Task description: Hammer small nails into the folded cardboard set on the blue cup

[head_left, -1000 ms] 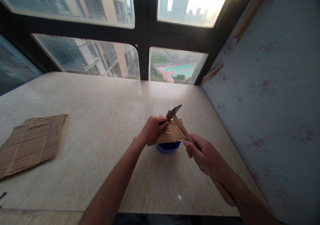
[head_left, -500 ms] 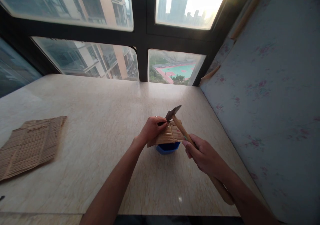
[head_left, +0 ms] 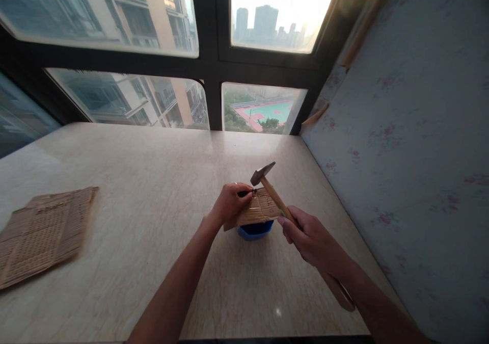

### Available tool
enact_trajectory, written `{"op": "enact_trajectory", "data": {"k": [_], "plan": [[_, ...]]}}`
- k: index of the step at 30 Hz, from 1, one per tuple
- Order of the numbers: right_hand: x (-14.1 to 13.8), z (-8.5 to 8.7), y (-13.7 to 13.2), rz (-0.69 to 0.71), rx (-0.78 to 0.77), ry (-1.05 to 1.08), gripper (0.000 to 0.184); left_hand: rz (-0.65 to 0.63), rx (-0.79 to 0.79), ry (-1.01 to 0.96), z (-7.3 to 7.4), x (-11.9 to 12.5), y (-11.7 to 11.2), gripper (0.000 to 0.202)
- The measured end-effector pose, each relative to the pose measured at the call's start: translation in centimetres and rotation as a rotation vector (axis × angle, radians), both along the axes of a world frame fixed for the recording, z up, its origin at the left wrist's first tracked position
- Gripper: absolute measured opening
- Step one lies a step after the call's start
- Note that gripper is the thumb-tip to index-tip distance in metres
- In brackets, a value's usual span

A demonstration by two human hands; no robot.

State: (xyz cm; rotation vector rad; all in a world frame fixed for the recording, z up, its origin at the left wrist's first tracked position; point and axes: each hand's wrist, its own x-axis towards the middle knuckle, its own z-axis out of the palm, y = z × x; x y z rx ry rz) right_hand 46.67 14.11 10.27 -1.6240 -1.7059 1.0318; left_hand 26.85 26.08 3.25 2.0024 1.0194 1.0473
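A small piece of corrugated cardboard (head_left: 260,209) lies over a blue bowl (head_left: 255,229) on the beige marble table (head_left: 153,181). My left hand (head_left: 228,203) is closed at the cardboard's left edge, its fingertips pinching a small dark nail (head_left: 246,193) held on top of the cardboard. My right hand (head_left: 311,239) grips the wooden handle of a hammer (head_left: 272,193). The hammer's metal head hangs just above the nail and the pinching fingers.
A larger sheet of corrugated cardboard (head_left: 42,234) lies flat at the table's left. Windows with a dark frame (head_left: 212,63) run along the far edge. A floral papered wall (head_left: 401,145) closes the right side.
The hammer head has stayed close over the nail, barely shifting. The view has tilted a little, so hands and bowl sit slightly lower in the picture.
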Motion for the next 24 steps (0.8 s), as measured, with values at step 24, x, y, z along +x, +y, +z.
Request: {"op": "enact_trajectory", "data": {"k": [24], "plan": [[-0.1, 0.6, 0.2, -0.062, 0.053, 0.005, 0.025, -0.005, -0.177, 0.088, 1.0, 0.2, 0.4, 0.017]]}}
